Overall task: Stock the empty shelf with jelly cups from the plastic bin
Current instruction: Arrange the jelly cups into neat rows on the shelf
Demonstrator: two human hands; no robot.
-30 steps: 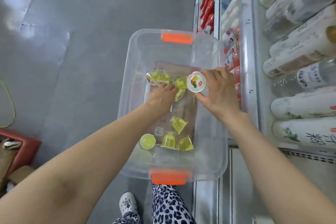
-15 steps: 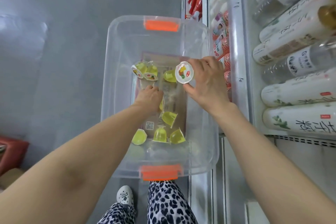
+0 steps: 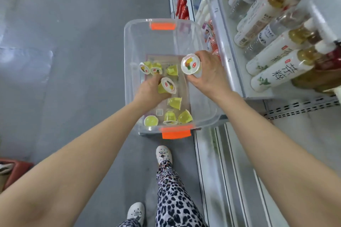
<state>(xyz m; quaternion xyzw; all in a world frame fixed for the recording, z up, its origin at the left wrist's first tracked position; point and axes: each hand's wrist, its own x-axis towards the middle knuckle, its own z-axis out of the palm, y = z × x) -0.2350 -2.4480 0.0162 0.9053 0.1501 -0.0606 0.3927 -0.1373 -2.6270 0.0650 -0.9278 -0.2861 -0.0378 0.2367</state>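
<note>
A clear plastic bin point(image 3: 129, 46) with orange handles stands on the floor beside the shelving. Several yellow jelly cups lie loose in it, some near the front wall point(image 3: 185, 116) and some at the left point(image 3: 145, 67). My left hand point(image 3: 150, 90) is inside the bin and grips a jelly cup point(image 3: 168, 85) with its white lid facing up. My right hand point(image 3: 209, 73) holds another jelly cup point(image 3: 191, 64) above the bin's right side, lid toward me.
White shelves point(image 3: 227, 46) on the right carry rows of bottles point(image 3: 276, 55) lying with caps outward. Red bottles point(image 3: 181, 5) stand on a lower shelf beyond the bin. Grey floor point(image 3: 73, 42) lies to the left. My feet and patterned trousers point(image 3: 171, 190) are below.
My left hand picked up a jelly cup from the bin floor and now holds it lid-up. My right hand kept its cup in about the same spot. The camera rose slightly.
</note>
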